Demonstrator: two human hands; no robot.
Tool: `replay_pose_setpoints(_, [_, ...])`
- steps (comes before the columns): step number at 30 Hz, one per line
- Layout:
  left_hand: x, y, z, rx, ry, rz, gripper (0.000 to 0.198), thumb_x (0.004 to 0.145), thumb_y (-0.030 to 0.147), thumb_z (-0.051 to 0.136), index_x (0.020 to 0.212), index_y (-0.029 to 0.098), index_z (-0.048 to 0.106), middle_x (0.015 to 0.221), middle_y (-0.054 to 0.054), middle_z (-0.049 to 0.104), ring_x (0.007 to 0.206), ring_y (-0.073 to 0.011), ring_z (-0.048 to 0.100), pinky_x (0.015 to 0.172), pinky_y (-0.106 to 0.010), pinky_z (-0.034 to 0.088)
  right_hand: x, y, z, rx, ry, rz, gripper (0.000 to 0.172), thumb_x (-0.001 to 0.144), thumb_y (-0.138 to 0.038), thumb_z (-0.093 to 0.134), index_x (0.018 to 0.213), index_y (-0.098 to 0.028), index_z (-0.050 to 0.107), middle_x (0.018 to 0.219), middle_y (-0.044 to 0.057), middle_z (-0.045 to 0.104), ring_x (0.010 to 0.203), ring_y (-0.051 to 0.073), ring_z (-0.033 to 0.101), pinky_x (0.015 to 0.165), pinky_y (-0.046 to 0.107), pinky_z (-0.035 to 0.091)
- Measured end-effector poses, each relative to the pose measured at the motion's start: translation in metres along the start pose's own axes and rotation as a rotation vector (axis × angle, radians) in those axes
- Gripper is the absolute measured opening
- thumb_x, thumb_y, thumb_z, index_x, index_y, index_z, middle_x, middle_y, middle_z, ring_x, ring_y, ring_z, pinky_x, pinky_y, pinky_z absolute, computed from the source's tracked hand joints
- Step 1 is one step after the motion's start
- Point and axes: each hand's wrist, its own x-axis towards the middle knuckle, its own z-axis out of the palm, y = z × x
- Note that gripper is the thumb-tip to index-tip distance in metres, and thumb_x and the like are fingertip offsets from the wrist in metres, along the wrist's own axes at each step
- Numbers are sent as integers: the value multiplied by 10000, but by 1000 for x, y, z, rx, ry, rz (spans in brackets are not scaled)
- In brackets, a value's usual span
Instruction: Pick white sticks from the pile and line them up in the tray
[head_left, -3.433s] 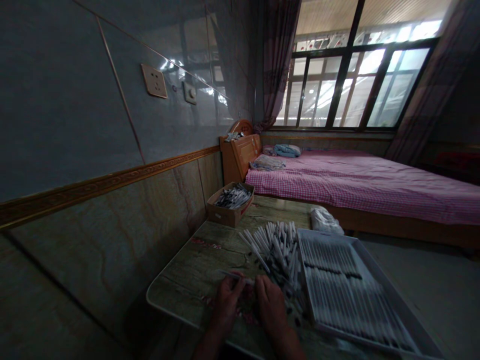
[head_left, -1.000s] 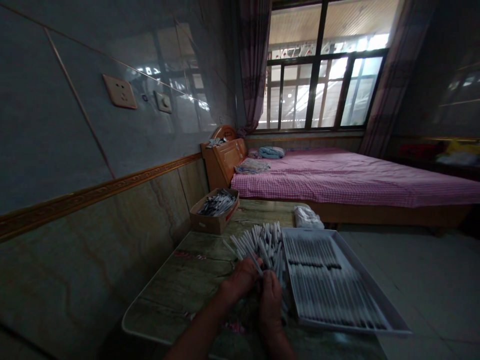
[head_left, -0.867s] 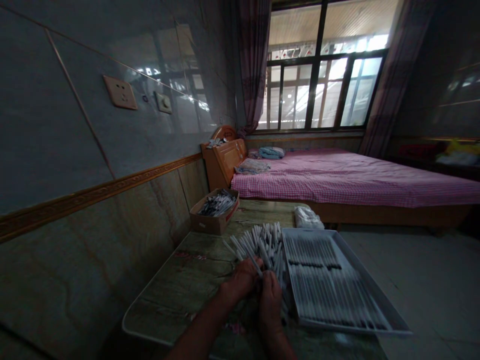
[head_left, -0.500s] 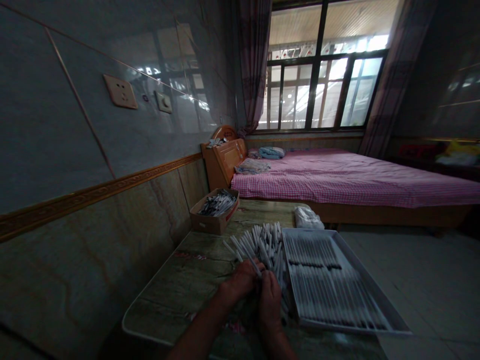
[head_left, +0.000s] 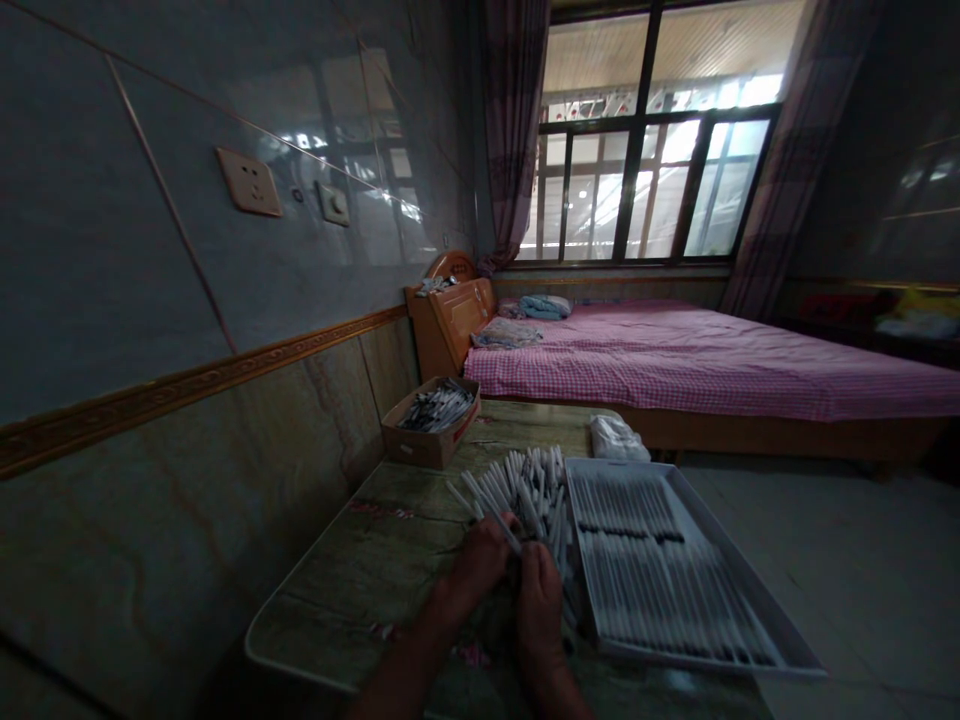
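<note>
My left hand [head_left: 484, 555] is closed around a slim white pen [head_left: 504, 528], which points up and to the left. Beside it, my right hand [head_left: 540, 590] has its thumb and fingers pinched at the pen's lower end; the fingertips are partly hidden and dark. Just beyond both hands lies a heap of loose white pens [head_left: 536, 485] with some dark parts, fanned out on the table. Right of my right hand sits a shallow white tray [head_left: 750, 560], where similar pens lie side by side in two rows.
The table [head_left: 337, 600] has a wood-like top and stands against the tiled wall. At its far left corner is a cardboard box [head_left: 420, 447] of pens or similar sticks. A crumpled white bag [head_left: 616, 438] lies behind the tray. A bed [head_left: 712, 360] stands beyond the table.
My left hand has turned and shifted slightly along the pen, while my right hand stays nearly in place. The view has moved very slightly. Heap and tray look the same.
</note>
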Motion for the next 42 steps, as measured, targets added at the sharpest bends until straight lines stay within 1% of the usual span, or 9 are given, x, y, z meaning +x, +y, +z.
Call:
replay_pose_setpoints(5, [-10, -21, -7, -332, 296, -133, 283, 772, 343, 597, 1003, 201, 678, 938, -70, 746, 864, -222, 684, 791, -315, 514, -1, -1, 2, 9, -15, 22, 479, 829, -684, 466, 631, -249, 444, 594, -68, 377, 574, 134, 371, 525, 249, 343])
replay_pose_setpoints(8, [-17, -38, -10, -551, 351, -168, 396, 708, 434, 680, 1006, 175, 687, 927, -72, 749, 822, -219, 692, 734, -310, 539, -1, 0, 2, 13, -36, 39, 480, 826, -685, 474, 625, -252, 426, 600, -71, 362, 575, 133, 360, 525, 250, 336])
replay_pose_setpoints(14, [-22, -52, -13, -647, 390, -211, 423, 655, 462, 727, 954, 169, 670, 860, -61, 748, 711, -201, 694, 631, -293, 540, -3, 1, 3, -29, -45, 6, 451, 851, -650, 469, 633, -255, 441, 577, -70, 402, 562, 137, 383, 541, 256, 341])
replay_pose_setpoints(17, [-22, -51, -12, -593, 433, -208, 390, 689, 463, 690, 959, 183, 650, 839, -60, 740, 738, -224, 702, 654, -321, 553, -4, 3, 4, -80, -76, -2, 438, 853, -634, 471, 636, -253, 471, 577, -57, 459, 565, 146, 427, 548, 257, 362])
replay_pose_setpoints(22, [-30, -43, -16, -169, 532, -14, 193, 804, 284, 578, 943, 239, 703, 983, -72, 740, 984, -256, 675, 923, -397, 505, -3, 7, 4, -104, -79, -18, 423, 859, -624, 472, 658, -253, 504, 608, -49, 508, 587, 154, 478, 581, 257, 411])
replay_pose_setpoints(28, [-35, -36, -26, -12, 522, 44, 216, 790, 212, 566, 918, 244, 737, 936, -76, 706, 941, -259, 661, 892, -407, 503, -3, 6, 1, -95, -140, -12, 407, 900, -590, 442, 879, -238, 646, 857, 27, 701, 819, 198, 625, 742, 288, 462])
replay_pose_setpoints(31, [-32, -41, -26, -216, 575, -36, 161, 743, 286, 640, 866, 209, 709, 870, -67, 709, 868, -247, 667, 820, -383, 526, -3, 4, 1, -97, -120, -14, 384, 900, -568, 452, 843, -237, 638, 817, 20, 694, 774, 192, 617, 713, 283, 458])
replay_pose_setpoints(36, [-32, -50, -28, -737, 641, -231, 386, 613, 454, 792, 844, 174, 663, 628, 32, 628, 562, -134, 590, 520, -233, 464, -5, 4, 2, -133, -92, -10, 354, 869, -550, 498, 681, -253, 544, 584, -46, 542, 543, 160, 505, 534, 262, 394])
replay_pose_setpoints(42, [-45, -50, -46, -1144, 555, -344, 371, 598, 308, 859, 871, 191, 637, 749, 1, 721, 677, -140, 701, 595, -214, 539, -6, 1, 0, -199, -128, -28, 326, 841, -547, 527, 754, -241, 595, 631, -22, 590, 581, 177, 533, 572, 280, 410])
